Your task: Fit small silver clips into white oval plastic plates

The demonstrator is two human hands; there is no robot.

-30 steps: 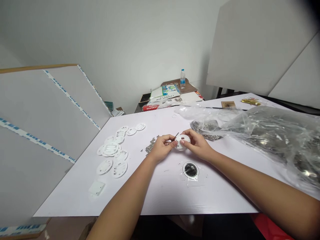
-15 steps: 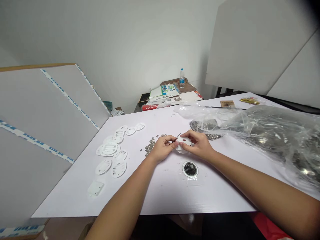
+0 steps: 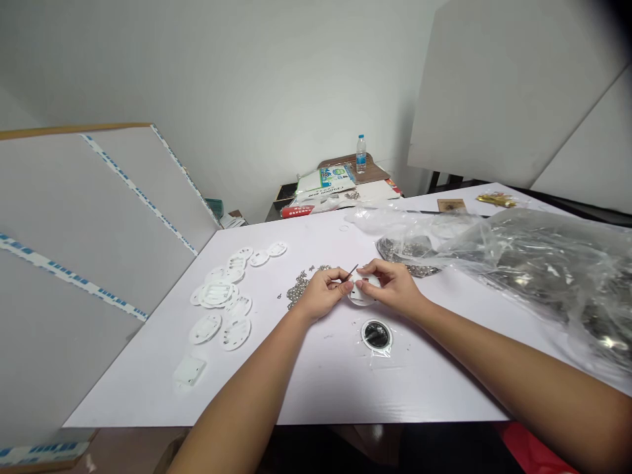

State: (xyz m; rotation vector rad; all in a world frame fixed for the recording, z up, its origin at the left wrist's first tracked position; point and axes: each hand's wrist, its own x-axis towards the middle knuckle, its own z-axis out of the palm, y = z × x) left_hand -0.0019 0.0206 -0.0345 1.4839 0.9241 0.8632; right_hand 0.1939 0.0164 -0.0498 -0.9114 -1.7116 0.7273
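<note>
My right hand (image 3: 396, 284) is closed on a round white plastic disc (image 3: 364, 299) with small slots, its thumb lying across the face. At the disc's left edge, my left hand (image 3: 323, 295) is pinched shut, fingertips touching the rim. A thin dark stick-like tool (image 3: 353, 269) juts up from those fingertips; its kind is hard to make out. Beside the left hand lies a heap of small shiny metal parts (image 3: 297, 289), partly hidden by it. Below the disc, a round black piece with a white ring (image 3: 377, 334) rests on the table near clear film.
Several white slotted discs (image 3: 236, 334) spread over the left side, with a white box-like piece (image 3: 190, 372) nearer the front. Clear plastic bags (image 3: 533, 263) of metal parts fill the right. Behind the table stand a water bottle (image 3: 361, 155) and stacked packages. A panel (image 3: 99, 217) borders the left.
The view has shifted very slightly. Both hands keep their grip at the disc, which seems tilted a little differently; the thin tool stays at its left edge.
</note>
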